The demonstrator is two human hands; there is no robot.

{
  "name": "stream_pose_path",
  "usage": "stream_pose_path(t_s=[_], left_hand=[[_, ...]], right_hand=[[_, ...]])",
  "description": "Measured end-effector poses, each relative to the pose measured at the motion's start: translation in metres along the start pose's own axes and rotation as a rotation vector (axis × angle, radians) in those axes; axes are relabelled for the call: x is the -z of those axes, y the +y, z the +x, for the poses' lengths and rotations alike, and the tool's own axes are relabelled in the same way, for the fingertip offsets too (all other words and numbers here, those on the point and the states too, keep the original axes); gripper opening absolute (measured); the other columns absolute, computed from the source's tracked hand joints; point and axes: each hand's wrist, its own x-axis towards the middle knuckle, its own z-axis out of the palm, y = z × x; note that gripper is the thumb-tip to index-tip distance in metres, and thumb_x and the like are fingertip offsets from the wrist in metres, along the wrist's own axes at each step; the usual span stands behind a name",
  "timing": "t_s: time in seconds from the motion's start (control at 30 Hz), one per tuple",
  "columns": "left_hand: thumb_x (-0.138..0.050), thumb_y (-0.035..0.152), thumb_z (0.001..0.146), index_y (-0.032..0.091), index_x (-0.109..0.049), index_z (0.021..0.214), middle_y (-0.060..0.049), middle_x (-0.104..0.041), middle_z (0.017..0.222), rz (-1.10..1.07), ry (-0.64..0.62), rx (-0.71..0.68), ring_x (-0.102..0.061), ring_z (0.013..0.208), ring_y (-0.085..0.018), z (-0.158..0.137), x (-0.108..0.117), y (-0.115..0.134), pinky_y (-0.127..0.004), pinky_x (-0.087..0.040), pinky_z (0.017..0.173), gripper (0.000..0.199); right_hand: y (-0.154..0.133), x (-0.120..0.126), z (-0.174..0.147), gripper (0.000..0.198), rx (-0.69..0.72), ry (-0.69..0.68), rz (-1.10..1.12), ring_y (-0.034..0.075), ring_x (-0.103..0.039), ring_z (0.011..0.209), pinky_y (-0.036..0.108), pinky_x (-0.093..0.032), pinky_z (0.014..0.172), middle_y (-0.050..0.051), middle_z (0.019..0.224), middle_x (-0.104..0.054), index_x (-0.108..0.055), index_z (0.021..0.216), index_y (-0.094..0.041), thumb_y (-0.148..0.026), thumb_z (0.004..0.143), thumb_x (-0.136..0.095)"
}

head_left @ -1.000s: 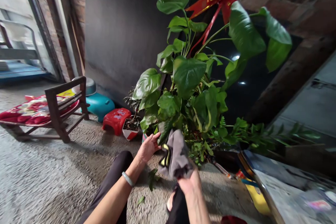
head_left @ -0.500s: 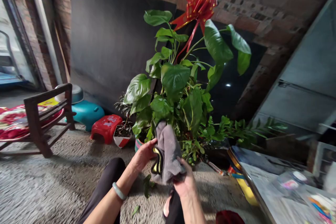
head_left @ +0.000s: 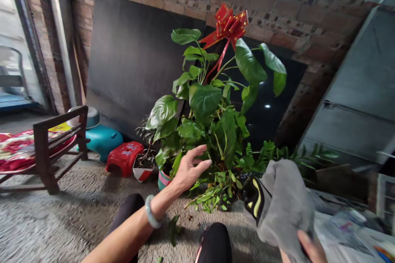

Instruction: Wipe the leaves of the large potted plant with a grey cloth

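Observation:
My left hand, with a pale bangle on its wrist, reaches toward the leafy potted plant. Its fingers are apart and hold nothing; whether they touch a leaf I cannot tell. A grey cloth with a black and yellow edge is gripped in my right hand, at the lower right. Only part of that hand shows. The plant has large glossy leaves, and a red ribbon bow sits at its top. Lower shoots hang in front of its pot.
To the left stand a wooden chair, a teal stool and a red stool. A small pot is beside the red stool. On the right is a cluttered table. Fallen leaves lie on the rough floor.
My right hand has carried the cloth to the right, away from the plant. My left hand has let go of the cloth and moved up toward the leaves.

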Motion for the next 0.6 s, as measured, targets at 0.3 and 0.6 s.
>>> stream_pose_path(t_s=[0.3, 0.6], left_hand=[[-0.09, 0.032, 0.074, 0.017, -0.073, 0.072, -0.002, -0.072, 0.07, -0.087, -0.133, 0.197, -0.062, 0.067, -0.018, 0.07, -0.084, 0.001, -0.03, -0.046, 0.068, 0.023], [-0.093, 0.032, 0.074, 0.018, -0.068, 0.071, -0.001, -0.072, 0.07, -0.124, 0.027, 0.307, -0.062, 0.064, -0.016, 0.071, -0.044, -0.002, -0.028, -0.043, 0.066, 0.029]], right_hand=[[-0.059, -0.09, 0.037, 0.076, 0.413, -0.111, -0.105, 0.042, -0.067, 0.134, 0.059, -0.051, 0.117, 0.016, 0.143, -0.072, -0.066, 0.146, -0.023, -0.046, 0.076, -0.084], [-0.046, -0.07, 0.087, 0.088, 0.082, -0.018, -0.123, 0.044, -0.068, 0.124, 0.066, -0.049, 0.115, 0.016, 0.137, -0.075, -0.071, 0.144, -0.026, -0.049, 0.06, -0.087]])
